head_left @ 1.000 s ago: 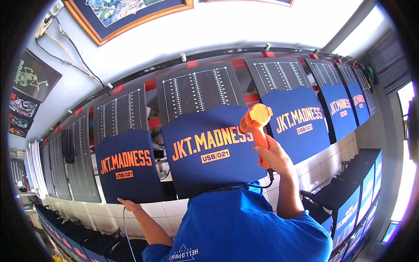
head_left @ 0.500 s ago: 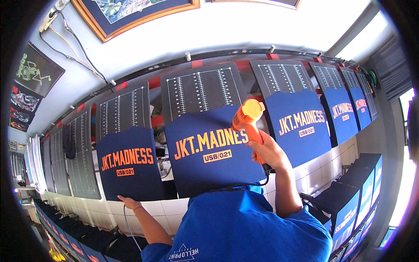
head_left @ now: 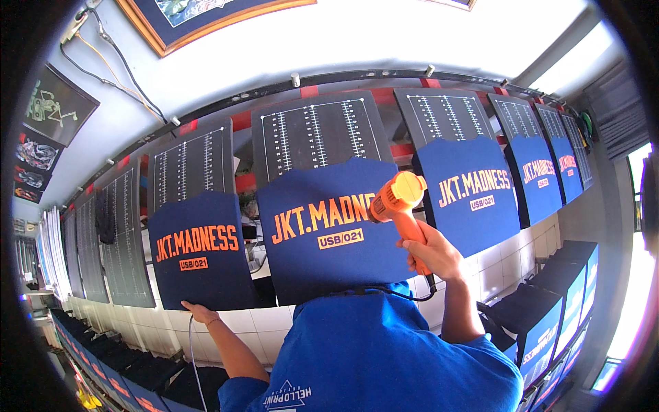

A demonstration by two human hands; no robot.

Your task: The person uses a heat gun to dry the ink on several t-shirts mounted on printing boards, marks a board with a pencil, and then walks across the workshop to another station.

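My right hand is closed round the handle of an orange heat gun. Its nozzle points left, over the right end of the orange lettering on a navy shirt panel laid on the middle printing board. A black cord runs from the handle across my front. At the lower edge of the neighbouring printing board, which carries another printed navy panel, my left hand grips the rim; some of its fingers are hidden beneath. A thin pale cable hangs by that hand.
More printing boards stand in a row to the right, with printed navy panels, and to the left, bare boards. A dark rail runs behind them along the wall. Racks of printed panels flank me at the lower right and lower left.
The heat gun in my right hand has shifted a little right and down along the lettering, uncovering less of its end. My left hand stays at the same board edge. The view has tilted slightly.
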